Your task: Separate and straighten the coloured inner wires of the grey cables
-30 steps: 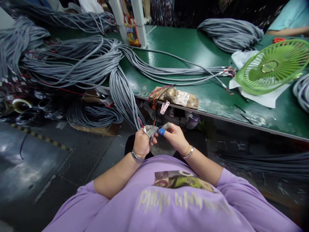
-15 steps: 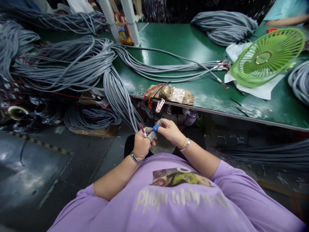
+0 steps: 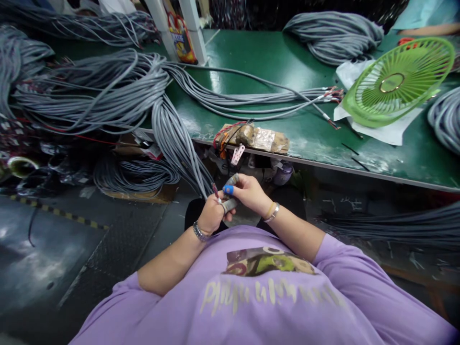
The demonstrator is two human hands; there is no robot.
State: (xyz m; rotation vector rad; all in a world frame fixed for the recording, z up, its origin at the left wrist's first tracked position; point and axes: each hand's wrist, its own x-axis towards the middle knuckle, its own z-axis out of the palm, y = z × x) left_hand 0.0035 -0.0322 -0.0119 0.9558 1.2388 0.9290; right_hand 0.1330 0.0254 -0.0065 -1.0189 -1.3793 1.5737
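Green bench point(image 3: 273, 62), upper half of frame, bears grey cable bundle point(image 3: 108, 96); bundle drapes off bench edge, down to frame centre. Lime fan guard point(image 3: 398, 81), upper right. Taped jig block point(image 3: 251, 138) on bench edge above hands. Cable end point(image 3: 212, 189), centre: judged light, limp, sheath fairly slick; best held on sheath just behind stripped red tip. Left hand point(image 3: 209, 216) closed in fist around cable end. Right hand point(image 3: 247, 194) half curled, taped fingertips point(image 3: 228, 189) pinching at tip.
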